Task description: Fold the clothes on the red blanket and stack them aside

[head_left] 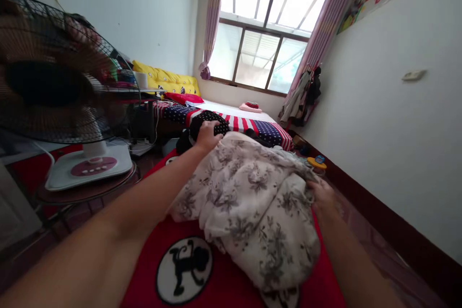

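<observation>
A cream cloth with grey flower print (249, 202) lies bunched on a red blanket with a round monkey badge (224, 284). My left hand (208, 135) reaches over its far edge, fingers curled on that edge next to a black dotted garment (207, 120). My right hand (322, 196) grips the cloth's right side, fingers closed in its folds.
A running fan (54, 72) stands on a small round table (86, 191) at the left. Beyond lies a bed with a stars-and-stripes cover (252, 125), yellow pillows (169, 79) and a window behind. Clothes hang at the right wall (303, 96). A yellow toy (317, 162) sits on the floor.
</observation>
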{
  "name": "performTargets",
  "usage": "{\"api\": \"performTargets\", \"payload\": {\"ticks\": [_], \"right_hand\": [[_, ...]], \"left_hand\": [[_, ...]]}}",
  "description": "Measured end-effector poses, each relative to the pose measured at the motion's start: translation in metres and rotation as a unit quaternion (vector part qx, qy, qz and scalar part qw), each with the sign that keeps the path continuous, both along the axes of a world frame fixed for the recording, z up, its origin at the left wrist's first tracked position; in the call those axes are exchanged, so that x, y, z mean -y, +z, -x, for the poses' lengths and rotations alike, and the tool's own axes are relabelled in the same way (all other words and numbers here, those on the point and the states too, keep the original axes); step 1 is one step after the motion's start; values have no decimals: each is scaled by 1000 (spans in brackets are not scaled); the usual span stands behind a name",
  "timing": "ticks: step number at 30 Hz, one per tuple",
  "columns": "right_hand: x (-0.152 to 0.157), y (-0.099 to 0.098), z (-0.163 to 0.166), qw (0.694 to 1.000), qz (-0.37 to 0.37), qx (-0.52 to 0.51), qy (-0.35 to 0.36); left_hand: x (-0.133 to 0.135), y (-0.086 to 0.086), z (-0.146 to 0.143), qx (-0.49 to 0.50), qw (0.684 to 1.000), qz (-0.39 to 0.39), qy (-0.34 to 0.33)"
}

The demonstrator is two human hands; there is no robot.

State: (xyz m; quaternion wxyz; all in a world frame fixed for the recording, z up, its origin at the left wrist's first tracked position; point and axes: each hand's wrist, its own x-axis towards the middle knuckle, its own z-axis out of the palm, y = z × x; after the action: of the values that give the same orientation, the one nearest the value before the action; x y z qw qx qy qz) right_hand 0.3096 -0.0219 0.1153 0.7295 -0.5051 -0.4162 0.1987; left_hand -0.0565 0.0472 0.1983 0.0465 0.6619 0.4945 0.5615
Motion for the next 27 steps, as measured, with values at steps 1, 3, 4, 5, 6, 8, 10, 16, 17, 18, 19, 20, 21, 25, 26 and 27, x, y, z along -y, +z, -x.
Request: {"api": "performTargets", "payload": {"ticks": [1, 3, 4, 5, 6, 8, 10, 16, 17, 18, 19, 20, 21, 25, 26, 27], "right_hand": [[0, -11, 0, 999, 17, 3, -28], [14, -36, 5, 996, 45, 42, -70], [27, -50, 10, 992, 55, 86, -77], [42, -62, 17, 987, 62, 131, -68], [59, -73, 25, 981, 61, 176, -50], [91, -90, 41, 967, 35, 253, 4], [117, -100, 53, 944, -11, 325, 59], [152, -107, 72, 829, -92, 515, 196], [153, -107, 76, 813, -88, 538, 206], [153, -107, 79, 801, -79, 555, 207], [151, -107, 81, 797, -66, 567, 199], [149, -109, 83, 798, -51, 573, 182], [148, -111, 85, 803, -38, 573, 159], [143, -118, 83, 820, -8, 560, 118], [143, -118, 82, 821, -1, 556, 130], [142, -115, 81, 824, 10, 548, 145]], "left_hand": [[2, -18, -5, -4, 1000, -1, -1], [19, -60, -10, -38, 999, -7, -29], [32, -83, -11, -53, 997, -11, -47], [47, -104, -10, -66, 995, -9, -68], [63, -124, -6, -73, 994, -6, -86], [92, -156, 5, -78, 991, 12, -105], [113, -176, 21, -83, 989, 43, -118], [128, -192, 45, -115, 981, 121, -96], [126, -193, 44, -125, 982, 114, -90], [123, -194, 43, -138, 981, 108, -88], [120, -196, 42, -155, 978, 106, -89], [117, -198, 40, -173, 974, 110, -92], [114, -200, 39, -193, 970, 116, -95], [112, -205, 39, -245, 954, 139, -102], [114, -204, 39, -248, 953, 137, -108], [118, -203, 38, -247, 953, 132, -117]]}}
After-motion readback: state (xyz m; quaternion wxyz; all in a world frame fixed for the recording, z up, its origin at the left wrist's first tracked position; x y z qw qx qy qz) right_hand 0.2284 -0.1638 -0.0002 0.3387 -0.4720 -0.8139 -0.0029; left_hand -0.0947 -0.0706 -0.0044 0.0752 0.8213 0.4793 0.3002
